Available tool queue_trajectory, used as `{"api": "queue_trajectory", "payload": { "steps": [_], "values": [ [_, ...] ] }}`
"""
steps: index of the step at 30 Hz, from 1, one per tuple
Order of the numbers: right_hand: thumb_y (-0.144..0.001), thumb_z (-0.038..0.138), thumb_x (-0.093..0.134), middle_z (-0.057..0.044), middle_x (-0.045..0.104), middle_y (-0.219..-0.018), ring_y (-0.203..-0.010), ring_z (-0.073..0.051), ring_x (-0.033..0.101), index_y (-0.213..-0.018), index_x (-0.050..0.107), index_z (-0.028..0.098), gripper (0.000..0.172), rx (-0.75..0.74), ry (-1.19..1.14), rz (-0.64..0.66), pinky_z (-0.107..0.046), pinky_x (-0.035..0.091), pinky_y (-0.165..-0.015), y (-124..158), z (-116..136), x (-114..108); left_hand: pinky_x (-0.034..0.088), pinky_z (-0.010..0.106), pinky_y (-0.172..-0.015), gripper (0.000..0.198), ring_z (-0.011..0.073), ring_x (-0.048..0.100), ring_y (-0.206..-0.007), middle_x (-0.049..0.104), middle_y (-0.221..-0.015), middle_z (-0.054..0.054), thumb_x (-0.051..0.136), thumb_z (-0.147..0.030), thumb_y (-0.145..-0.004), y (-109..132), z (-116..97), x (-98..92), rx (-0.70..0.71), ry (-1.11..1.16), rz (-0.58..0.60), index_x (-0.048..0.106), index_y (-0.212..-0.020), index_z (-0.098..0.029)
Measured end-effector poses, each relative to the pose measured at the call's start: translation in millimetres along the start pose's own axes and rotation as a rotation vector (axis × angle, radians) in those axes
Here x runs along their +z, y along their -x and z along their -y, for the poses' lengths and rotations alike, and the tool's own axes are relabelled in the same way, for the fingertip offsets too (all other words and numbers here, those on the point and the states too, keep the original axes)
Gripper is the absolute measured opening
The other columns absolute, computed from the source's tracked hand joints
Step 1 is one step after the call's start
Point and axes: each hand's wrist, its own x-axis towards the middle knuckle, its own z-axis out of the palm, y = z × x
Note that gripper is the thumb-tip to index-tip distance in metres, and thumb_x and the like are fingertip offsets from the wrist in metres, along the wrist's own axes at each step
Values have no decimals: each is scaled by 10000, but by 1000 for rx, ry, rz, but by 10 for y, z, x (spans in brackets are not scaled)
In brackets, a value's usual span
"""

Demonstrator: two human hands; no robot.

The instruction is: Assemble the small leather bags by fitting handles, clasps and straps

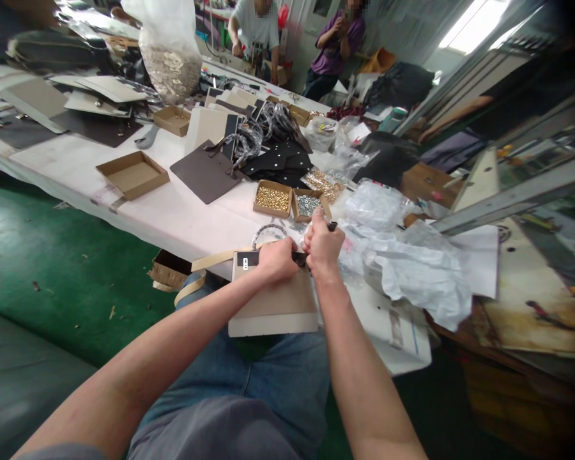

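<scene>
A beige bag panel with a dark strip along its top edge lies at the table's front edge, over my lap. My left hand is closed on the top edge of this panel, next to a small white label. Beside it, my right hand is wrapped round a dark-handled tool, whose end sticks out past the fist. Its working end is mostly hidden at the panel's right corner. Behind the hands stand two small cardboard boxes, one with gold-coloured metal pieces, the other with silver-coloured pieces.
An empty cardboard tray sits to the left on the white-covered table. Grey-brown panels and plastic-wrapped handles lie further back. Crumpled white plastic spreads at right. Two other people stand beyond the table. A metal post crosses the right side.
</scene>
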Motion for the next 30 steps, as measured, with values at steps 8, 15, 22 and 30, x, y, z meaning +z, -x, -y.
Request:
{"api": "queue_trajectory", "payload": {
  "steps": [8, 15, 22, 30],
  "values": [
    [-1026, 771, 722, 46, 417, -464, -396, -120, 415, -613, 415, 293, 703, -160, 45, -133, -318, 339, -378, 240, -55, -44, 578, 401, -1073, 491, 346, 777, -1260, 843, -1320, 91, 778, -232, -896, -30, 67, -21, 50, 11, 44, 709, -1381, -261],
    [-1069, 711, 710, 55, 405, -487, -400, -103, 389, -587, 422, 270, 714, -225, 18, -221, -300, 341, -394, 354, -144, -42, 594, 427, -1066, 468, 355, 781, -1240, 845, -1305, 84, 777, -230, -873, -20, 50, -37, 47, 17, 23, 712, -1336, -257],
    [-1084, 661, 727, 65, 379, -496, -406, -91, 360, -595, 415, 256, 708, -203, -96, -237, -288, 289, -399, 375, -186, -55, 582, 401, -1043, 476, 339, 782, -1232, 846, -1289, 77, 776, -223, -872, -47, 53, -8, 44, 4, 19, 722, -1343, -262],
    [-1043, 677, 768, 96, 291, -509, -398, -71, 274, -606, 334, 260, 744, -76, -281, -144, -261, 234, -379, 215, -149, -256, 586, 408, -1015, 472, 351, 787, -1211, 854, -1257, 97, 785, -268, -880, -32, 14, 16, 35, -8, -9, 735, -1349, -252]
  ]
}}
